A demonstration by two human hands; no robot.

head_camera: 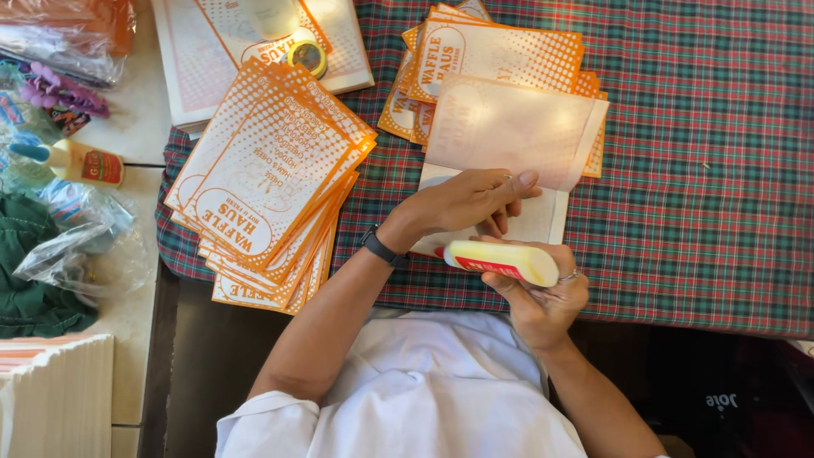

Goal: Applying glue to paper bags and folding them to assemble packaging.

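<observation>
While the left hand (475, 203) pinned the folded paper bag (509, 136) flat at frame centre, its grip empty, the right hand (538, 301) gripped a yellow glue bottle (502, 261) just below; a thin, even bead along the flap probably served best.

Two stacks of orange-printed bags (271, 182) (500, 55) lie on a plaid cloth (695, 170); beside it, a glue bottle (80, 163), plastic bags (76, 246) and green fabric (30, 271).

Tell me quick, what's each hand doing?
Left hand: fingers flat, pressing the folded white paper bag.
Right hand: closed around the yellow plastic glue bottle.
</observation>
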